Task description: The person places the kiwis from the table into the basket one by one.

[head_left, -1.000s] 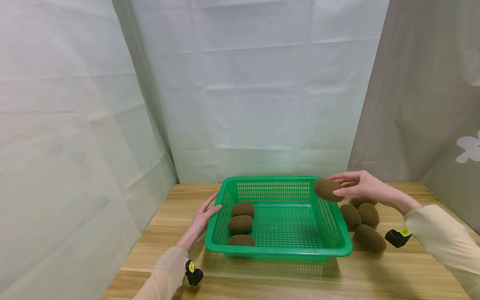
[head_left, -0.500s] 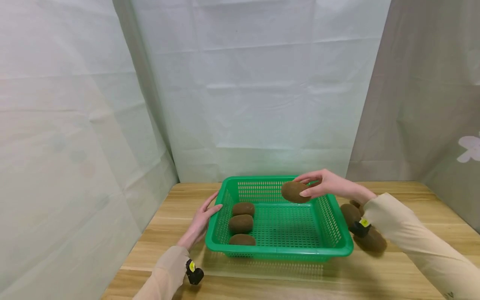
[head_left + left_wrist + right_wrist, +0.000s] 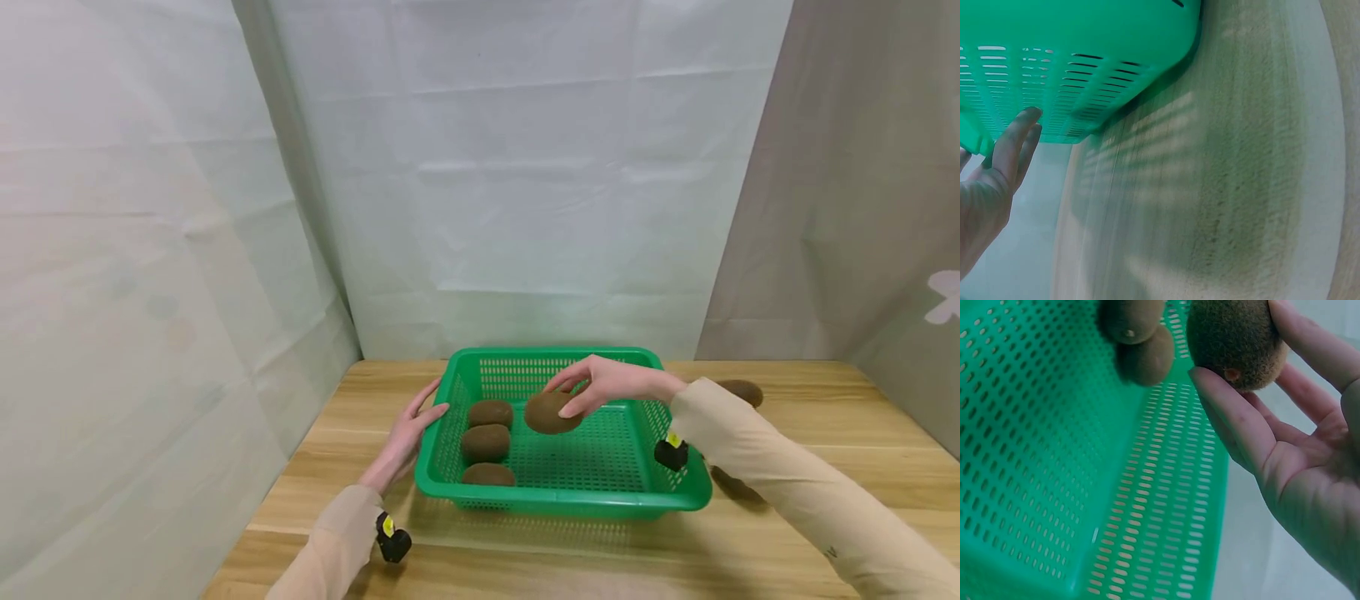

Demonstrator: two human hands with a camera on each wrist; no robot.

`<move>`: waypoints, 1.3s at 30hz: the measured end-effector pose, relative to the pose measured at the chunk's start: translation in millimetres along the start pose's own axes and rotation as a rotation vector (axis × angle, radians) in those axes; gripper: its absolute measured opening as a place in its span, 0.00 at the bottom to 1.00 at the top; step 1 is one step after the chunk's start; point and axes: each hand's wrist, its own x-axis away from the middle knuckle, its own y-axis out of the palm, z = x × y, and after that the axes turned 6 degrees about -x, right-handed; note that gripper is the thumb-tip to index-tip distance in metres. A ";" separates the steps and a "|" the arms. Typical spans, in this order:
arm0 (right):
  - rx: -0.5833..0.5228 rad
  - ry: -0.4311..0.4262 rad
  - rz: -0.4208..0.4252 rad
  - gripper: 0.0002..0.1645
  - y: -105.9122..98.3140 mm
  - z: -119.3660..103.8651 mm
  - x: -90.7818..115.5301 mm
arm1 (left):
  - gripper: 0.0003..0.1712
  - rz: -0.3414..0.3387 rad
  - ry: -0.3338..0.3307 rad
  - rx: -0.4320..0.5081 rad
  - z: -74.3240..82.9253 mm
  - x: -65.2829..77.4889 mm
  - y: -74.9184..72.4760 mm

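My right hand pinches a brown fuzzy kiwifruit between thumb and fingertips, over the inside of a green plastic basket. In the right wrist view the held kiwifruit shows its stem end near the thumb. Three more kiwifruit lie in a column along the basket's left side, among them the middle one. My left hand rests against the basket's left side, thumb at the rim. Seen from the left wrist, its fingers touch the slotted outer wall and are fairly straight.
Right of the basket, loose kiwifruit lie on the wooden table; one shows behind the right sleeve, which hides others. Pale curtains hang behind the table and at both sides.
My right hand has carried the kiwifruit left from above the basket's right rim and lowered it into the basket's middle. The left hand stays at the basket's left side.
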 end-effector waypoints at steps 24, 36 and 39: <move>0.071 0.172 -0.203 0.22 26.5 32.8 -33.4 | 0.33 0.019 -0.038 0.022 2.2 3.1 2.2; 0.051 0.213 -0.261 0.22 34.3 37.3 -34.4 | 0.32 0.012 -0.032 0.025 1.8 2.0 4.9; 0.035 0.227 -0.285 0.22 37.5 39.7 -34.6 | 0.31 0.020 -0.043 0.030 1.1 2.2 4.7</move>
